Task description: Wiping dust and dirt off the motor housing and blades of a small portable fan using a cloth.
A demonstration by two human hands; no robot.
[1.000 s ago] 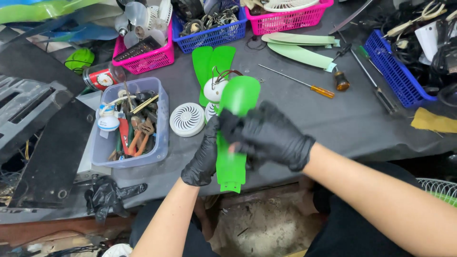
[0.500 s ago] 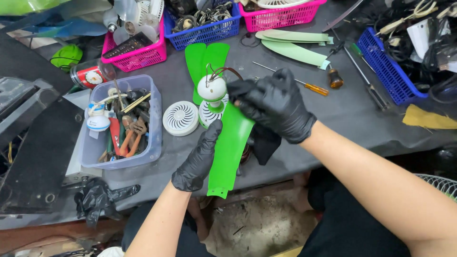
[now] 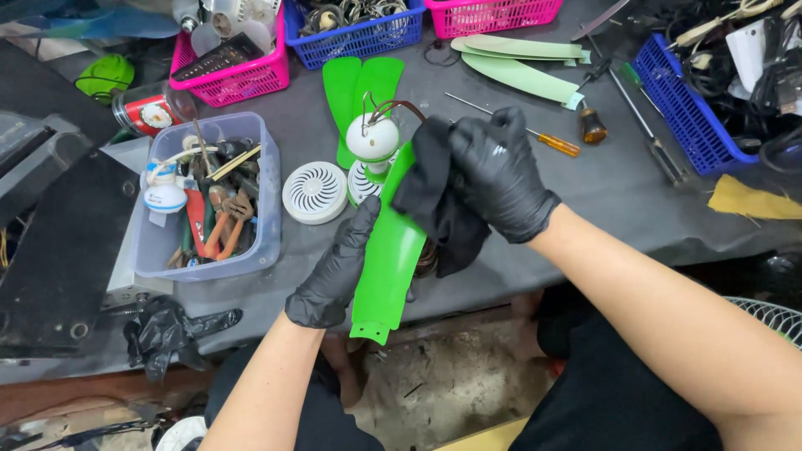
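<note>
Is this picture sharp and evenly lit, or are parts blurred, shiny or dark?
Head view: bench evenly lit, soft shadows; the green blade and both hands, left and right, are sharp; faint sheen on the black gloves; the black cloth shows little detail; the floor below the table is darker; edges look slightly stretched by the wide lens.

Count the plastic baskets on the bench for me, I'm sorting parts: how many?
4: a pink basket at upper left, a blue basket beside it, another pink basket at top, a blue basket at right. More may lie outside the picture.
</note>
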